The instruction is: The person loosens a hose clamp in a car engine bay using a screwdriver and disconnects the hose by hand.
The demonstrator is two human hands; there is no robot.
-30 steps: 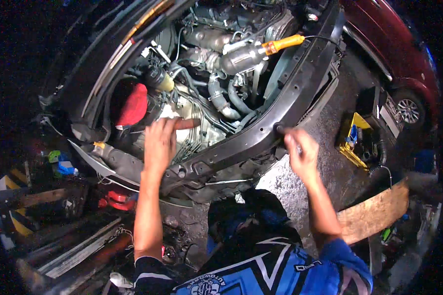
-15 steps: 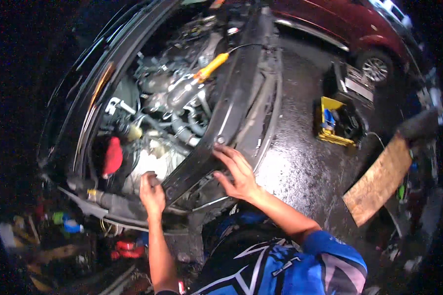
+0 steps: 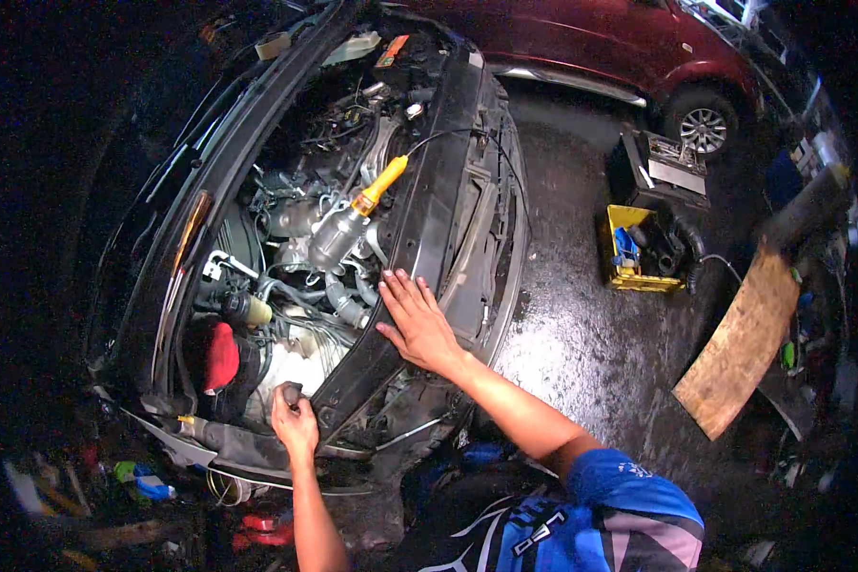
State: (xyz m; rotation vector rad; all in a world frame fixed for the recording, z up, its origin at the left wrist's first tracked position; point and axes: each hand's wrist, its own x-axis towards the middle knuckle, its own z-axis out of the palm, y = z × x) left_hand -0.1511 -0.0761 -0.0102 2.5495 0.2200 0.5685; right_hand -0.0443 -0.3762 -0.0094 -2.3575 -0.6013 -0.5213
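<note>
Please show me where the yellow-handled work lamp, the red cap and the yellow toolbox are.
yellow-handled work lamp [image 3: 379, 185]: head view, on its yellow handle.
red cap [image 3: 221, 355]: head view, middle of its red top.
yellow toolbox [image 3: 612, 250]: head view, on its left yellow wall.

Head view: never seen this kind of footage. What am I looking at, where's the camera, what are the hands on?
There is no machine here, just a person working with two bare hands. The one picture comes from a wide fisheye camera worn on that person's head, looking down, so straight edges bend near the rim and the forearms enter from the bottom.

Below is the open engine bay of a dark car. The right hand lies flat, fingers spread, on the black front panel along the bay's edge. The left hand is closed in a grip on a small dark object at the bay's near end; I cannot tell what it is.

A work lamp with a yellow handle rests among the hoses, and a red cap sits nearby. On the wet floor stand a yellow tray of tools and a wooden board; a red car is parked behind.
</note>
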